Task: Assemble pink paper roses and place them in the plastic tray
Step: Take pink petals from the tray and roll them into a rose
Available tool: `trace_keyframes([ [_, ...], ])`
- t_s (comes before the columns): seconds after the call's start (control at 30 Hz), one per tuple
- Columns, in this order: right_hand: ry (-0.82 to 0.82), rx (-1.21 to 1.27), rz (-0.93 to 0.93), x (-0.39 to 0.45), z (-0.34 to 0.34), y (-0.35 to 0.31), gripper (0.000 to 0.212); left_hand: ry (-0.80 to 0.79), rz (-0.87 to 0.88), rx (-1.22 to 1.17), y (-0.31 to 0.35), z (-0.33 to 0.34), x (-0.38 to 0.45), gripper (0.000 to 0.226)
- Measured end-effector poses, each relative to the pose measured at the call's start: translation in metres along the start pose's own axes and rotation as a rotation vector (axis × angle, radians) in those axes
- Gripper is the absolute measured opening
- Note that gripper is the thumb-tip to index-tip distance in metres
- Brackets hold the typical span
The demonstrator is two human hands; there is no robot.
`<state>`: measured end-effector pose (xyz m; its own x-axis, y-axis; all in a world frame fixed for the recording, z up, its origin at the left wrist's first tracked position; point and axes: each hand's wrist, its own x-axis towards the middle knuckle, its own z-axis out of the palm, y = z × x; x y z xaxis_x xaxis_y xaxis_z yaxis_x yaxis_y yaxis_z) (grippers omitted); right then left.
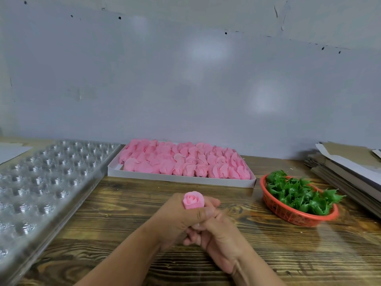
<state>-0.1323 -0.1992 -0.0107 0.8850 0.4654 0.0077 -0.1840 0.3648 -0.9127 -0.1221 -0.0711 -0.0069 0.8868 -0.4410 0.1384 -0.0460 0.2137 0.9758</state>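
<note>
A small pink paper rose (193, 200) pokes up from the top of my left hand (181, 219), whose fingers are curled round its base. My right hand (218, 238) sits just below and to the right, its fingers curled against the underside of the rose and the left hand. Both hands hover over the wooden table near its middle. The clear plastic tray (41, 186) with rows of round cups lies at the left. A white box (181, 178) full of pink petals stands behind the hands.
An orange basket (296, 215) of green leaf pieces (299, 195) sits at the right. Flat cardboard sheets (346, 168) are stacked at the far right. A grey wall closes the back of the table (123, 213).
</note>
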Motion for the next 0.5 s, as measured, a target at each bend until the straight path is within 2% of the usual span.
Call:
trace_keyframes([
  [0.13,-0.013,-0.005,0.026,0.002,-0.001,0.001,0.020,0.131,0.008,0.059,-0.005,0.001,0.002,0.034],
  [0.23,0.050,-0.154,0.027,0.002,-0.006,-0.003,0.012,0.230,0.105,0.118,-0.008,0.003,0.005,0.032],
  [0.3,0.169,-0.291,-0.043,0.002,-0.010,-0.007,0.020,0.295,0.168,0.213,-0.008,0.003,0.006,0.026],
  [0.4,0.444,-0.332,-0.249,0.005,-0.019,-0.013,0.023,0.323,0.175,0.345,-0.007,0.003,0.005,0.033],
  [0.5,0.539,-0.304,-0.358,0.005,-0.025,-0.019,0.033,0.278,0.160,0.447,-0.007,0.006,0.005,0.026],
])
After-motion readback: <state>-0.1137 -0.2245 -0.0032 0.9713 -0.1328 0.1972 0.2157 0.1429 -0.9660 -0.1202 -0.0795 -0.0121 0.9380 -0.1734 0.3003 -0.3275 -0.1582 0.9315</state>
